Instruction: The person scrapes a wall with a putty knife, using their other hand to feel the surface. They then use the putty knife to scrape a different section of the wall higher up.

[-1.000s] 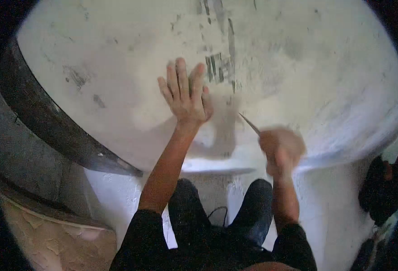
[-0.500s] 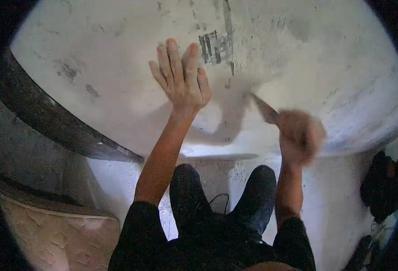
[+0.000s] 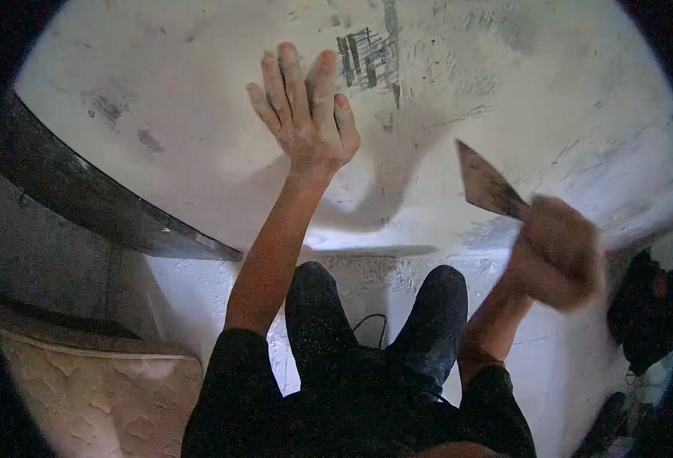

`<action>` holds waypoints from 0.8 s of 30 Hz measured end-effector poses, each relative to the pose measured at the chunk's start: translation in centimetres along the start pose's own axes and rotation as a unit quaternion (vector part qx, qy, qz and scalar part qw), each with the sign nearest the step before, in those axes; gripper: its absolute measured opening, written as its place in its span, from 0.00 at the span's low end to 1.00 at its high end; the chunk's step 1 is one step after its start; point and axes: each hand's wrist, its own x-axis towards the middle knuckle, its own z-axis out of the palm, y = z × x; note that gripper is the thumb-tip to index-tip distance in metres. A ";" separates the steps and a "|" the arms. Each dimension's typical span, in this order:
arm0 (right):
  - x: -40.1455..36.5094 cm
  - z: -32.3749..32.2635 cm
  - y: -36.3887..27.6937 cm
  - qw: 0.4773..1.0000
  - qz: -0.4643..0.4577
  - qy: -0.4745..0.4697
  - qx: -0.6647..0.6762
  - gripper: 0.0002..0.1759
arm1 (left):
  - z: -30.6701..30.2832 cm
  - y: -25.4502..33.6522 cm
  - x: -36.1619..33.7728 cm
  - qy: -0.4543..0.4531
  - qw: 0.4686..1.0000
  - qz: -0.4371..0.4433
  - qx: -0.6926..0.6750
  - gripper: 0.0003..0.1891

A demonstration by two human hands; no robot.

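Observation:
My left hand (image 3: 306, 126) lies flat against a whitish, dusty plastered surface (image 3: 222, 168), its fingers stretched and powdered white. Just right of its fingertips is a patch of dark scratch marks (image 3: 367, 57) beside a dark vertical streak. My right hand (image 3: 558, 252), slightly blurred, is wrapped round a putty knife (image 3: 493, 179) and hides its handle. The triangular blade points up and left, in front of the lower right of the plastered surface.
A dark curved band (image 3: 107, 191) edges the surface on the left. Below it lies a quilted, beige mattress (image 3: 100, 397). My knees (image 3: 317, 298) are close under the surface's lower edge. Dark items (image 3: 645, 305) are at the far right.
My right hand and the putty knife have moved right and down, the blade away from the middle of the surface. My left hand appears slightly higher in view, still flat.

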 end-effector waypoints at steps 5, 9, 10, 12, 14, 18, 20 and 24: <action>-0.4 -0.5 1.9 0.997 0.035 0.066 0.025 0.18 | 0.1 0.0 -0.2 0.008 1.000 0.007 -0.004 0.24; -0.3 1.2 -1.3 0.976 -0.037 0.102 0.186 0.15 | 0.4 0.0 -0.2 0.020 1.000 0.010 -0.009 0.24; -0.8 1.3 -1.5 0.968 -0.076 0.142 0.193 0.15 | 0.3 0.0 -0.4 0.011 1.000 0.012 -0.013 0.24; -0.1 2.6 1.9 0.996 0.045 0.069 0.046 0.17 | 0.2 0.0 -0.1 0.017 1.000 0.018 -0.018 0.24; 0.7 3.9 3.5 0.994 0.078 -0.007 0.080 0.18 | 0.1 0.2 -0.2 0.006 1.000 0.009 -0.007 0.24; -0.3 5.3 2.6 0.977 0.055 0.204 -0.024 0.18 | -0.1 0.3 0.1 -0.005 1.000 0.008 0.005 0.25; -0.8 4.1 4.9 0.965 0.161 0.097 0.182 0.20 | -0.1 0.4 -0.2 -0.008 1.000 -0.003 -0.003 0.25; 0.0 6.5 0.1 0.998 0.006 0.062 -0.016 0.25 | -0.5 0.2 -0.1 -0.030 0.999 -0.020 0.007 0.26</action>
